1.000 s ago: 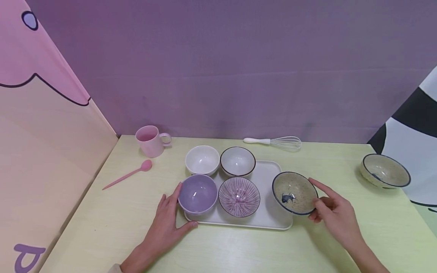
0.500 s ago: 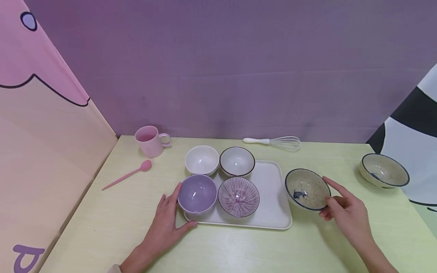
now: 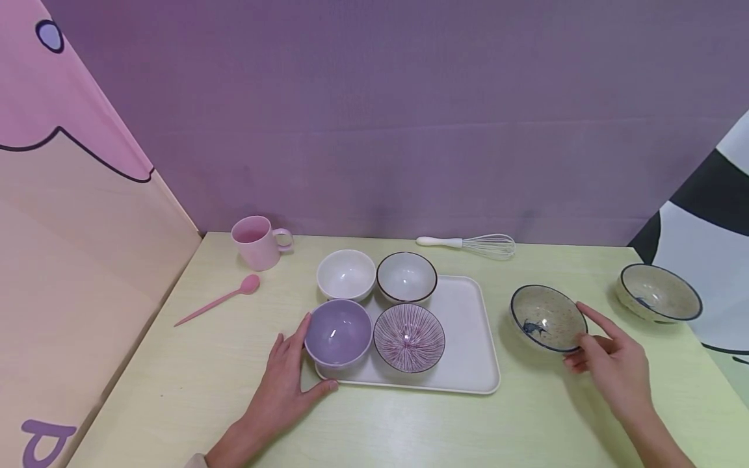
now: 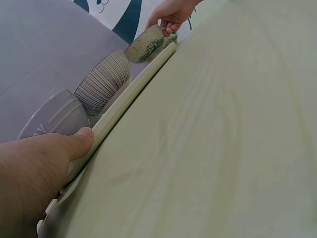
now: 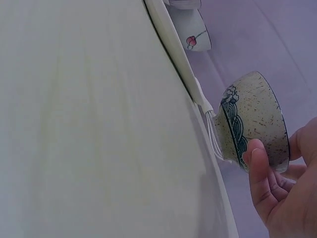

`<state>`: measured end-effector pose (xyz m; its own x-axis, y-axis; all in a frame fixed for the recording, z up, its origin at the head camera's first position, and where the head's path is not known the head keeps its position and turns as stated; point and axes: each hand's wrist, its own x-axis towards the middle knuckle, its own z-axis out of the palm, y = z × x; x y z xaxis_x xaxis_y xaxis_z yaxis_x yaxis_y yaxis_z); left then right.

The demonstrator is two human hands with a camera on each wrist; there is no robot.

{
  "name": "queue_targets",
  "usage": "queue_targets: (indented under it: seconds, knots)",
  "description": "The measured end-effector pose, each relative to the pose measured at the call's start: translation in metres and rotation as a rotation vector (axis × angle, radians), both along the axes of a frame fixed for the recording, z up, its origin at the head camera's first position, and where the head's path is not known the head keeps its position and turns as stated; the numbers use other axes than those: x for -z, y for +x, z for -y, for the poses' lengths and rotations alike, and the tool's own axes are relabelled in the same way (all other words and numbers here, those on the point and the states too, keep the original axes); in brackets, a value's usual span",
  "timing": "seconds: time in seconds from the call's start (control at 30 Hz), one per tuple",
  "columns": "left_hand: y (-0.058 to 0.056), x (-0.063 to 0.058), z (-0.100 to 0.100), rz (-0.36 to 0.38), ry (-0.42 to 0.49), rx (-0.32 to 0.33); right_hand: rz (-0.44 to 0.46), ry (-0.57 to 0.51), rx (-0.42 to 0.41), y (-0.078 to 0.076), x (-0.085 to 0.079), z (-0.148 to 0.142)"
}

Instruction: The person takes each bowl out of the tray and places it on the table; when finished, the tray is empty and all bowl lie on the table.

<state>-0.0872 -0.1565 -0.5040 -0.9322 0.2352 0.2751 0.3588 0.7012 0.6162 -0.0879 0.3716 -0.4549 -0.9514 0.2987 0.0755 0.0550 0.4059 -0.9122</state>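
Tray (image 3: 468, 335) with four bowls; speckled bowl (image 3: 549, 315) in right hand (image 3: 620, 370)

Pink spoon (image 3: 248, 285), mug (image 3: 257, 244). Left hand (image 3: 287, 370): fingers spread beside lilac bowl (image 3: 339, 333), thumb touching the tray's near rim. White bowl (image 3: 346, 274) behind the lilac; brown-rimmed bowl (image 3: 406, 276) behind striped bowl (image 3: 409, 338), all on the tray. Whisk (image 3: 468, 244) beyond. Speckled bowl: right of the tray, rim pinched by the right hand. Second blue-rimmed bowl (image 3: 661, 292), far right.
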Motion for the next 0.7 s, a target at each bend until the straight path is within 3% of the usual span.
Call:
queue_targets:
  seconds: [0.23, 0.7]
  knots:
    - [0.000, -0.001, 0.000, 0.009, 0.008, -0.004, -0.020, -0.117, 0.043, -0.003, 0.004, -0.013]
    - [0.001, 0.000, 0.000, 0.029, 0.001, -0.012, 0.001, -0.211, 0.147, -0.013, 0.009, -0.034]
